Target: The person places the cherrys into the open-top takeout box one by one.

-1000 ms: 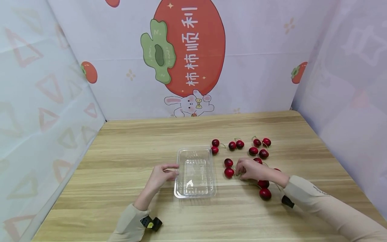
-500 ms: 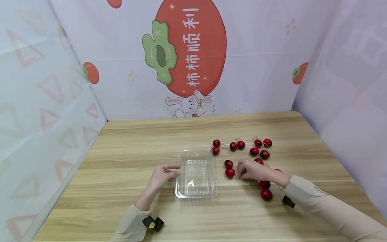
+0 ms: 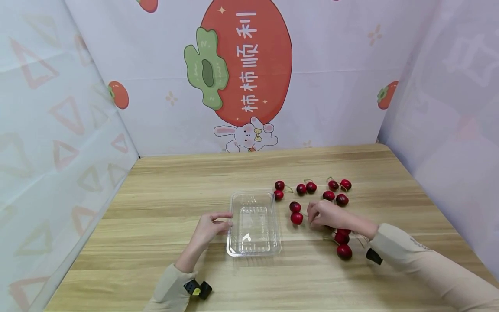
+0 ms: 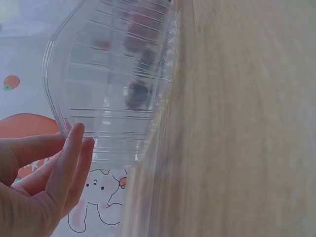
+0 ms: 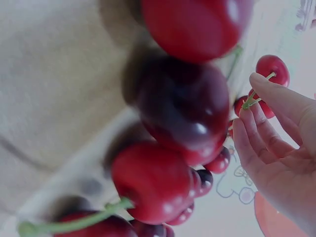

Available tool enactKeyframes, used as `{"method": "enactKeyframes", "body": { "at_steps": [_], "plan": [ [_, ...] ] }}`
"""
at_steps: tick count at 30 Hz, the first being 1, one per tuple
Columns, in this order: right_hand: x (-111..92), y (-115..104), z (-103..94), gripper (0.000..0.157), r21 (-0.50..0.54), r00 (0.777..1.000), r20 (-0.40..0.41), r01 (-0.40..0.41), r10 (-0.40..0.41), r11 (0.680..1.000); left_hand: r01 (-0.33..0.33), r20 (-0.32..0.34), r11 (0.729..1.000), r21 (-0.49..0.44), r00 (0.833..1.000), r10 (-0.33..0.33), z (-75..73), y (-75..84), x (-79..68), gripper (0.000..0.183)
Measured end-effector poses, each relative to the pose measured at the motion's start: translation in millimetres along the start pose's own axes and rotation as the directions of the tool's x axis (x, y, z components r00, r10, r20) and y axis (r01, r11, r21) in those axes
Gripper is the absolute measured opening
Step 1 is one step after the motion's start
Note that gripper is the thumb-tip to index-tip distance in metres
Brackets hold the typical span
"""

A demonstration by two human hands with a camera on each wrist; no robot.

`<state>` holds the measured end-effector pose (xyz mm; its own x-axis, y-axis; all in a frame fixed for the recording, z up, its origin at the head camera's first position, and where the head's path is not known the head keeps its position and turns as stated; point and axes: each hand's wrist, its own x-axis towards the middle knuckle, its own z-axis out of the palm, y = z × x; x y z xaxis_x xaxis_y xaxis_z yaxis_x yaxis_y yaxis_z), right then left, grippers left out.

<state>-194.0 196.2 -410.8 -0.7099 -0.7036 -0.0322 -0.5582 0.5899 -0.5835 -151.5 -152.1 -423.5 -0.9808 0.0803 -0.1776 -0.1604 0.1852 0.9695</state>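
A clear plastic container [image 3: 254, 229] stands on the table in front of me. My left hand [image 3: 208, 229] holds its left rim; in the left wrist view the thumb and fingers [image 4: 74, 143] meet at that rim. To the container's right, my right hand [image 3: 326, 215] pinches the joined green stems [image 5: 254, 97] of a pair of cherries [image 3: 296, 218]. The pair hangs just left of the fingertips, close over the table. More red cherries [image 3: 344, 251] lie under and beside the right wrist, partly hidden by it.
Several other cherries with stems [image 3: 311, 187] lie in a loose row behind the right hand. The wooden table [image 3: 175, 182] ends at a printed cloth backdrop [image 3: 156, 121], with cloth walls at both sides. Each wrist wears a small black device [image 3: 198, 288].
My right hand has taken the stems between its fingertips and risen slightly, and the cherry pair has shifted up with it. The left hand and container stay put.
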Motion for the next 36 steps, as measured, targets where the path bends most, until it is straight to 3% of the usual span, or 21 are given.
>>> {"method": "enactKeyframes", "body": {
  "at_steps": [15,24,36],
  "plan": [
    [9.7,-15.8,-23.7,0.007,-0.092,0.998,-0.023,0.055,-0.057,0.994,0.010,-0.006,1.000,0.002,1.000,-0.010,-0.3,0.7,0.1,0.031],
    [25.5,-27.1,-32.3,0.005,-0.067,0.997,0.020,0.080,-0.079,0.995,0.014,-0.011,1.000,0.003,1.000,-0.014,-0.9,-0.5,0.1,0.030],
    [43.1,-35.1,-35.2,0.006,-0.093,0.991,0.008,0.135,-0.135,0.986,0.016,-0.009,1.000,-0.001,1.000,-0.016,-1.1,0.6,-0.5,0.031]
  ]
}}
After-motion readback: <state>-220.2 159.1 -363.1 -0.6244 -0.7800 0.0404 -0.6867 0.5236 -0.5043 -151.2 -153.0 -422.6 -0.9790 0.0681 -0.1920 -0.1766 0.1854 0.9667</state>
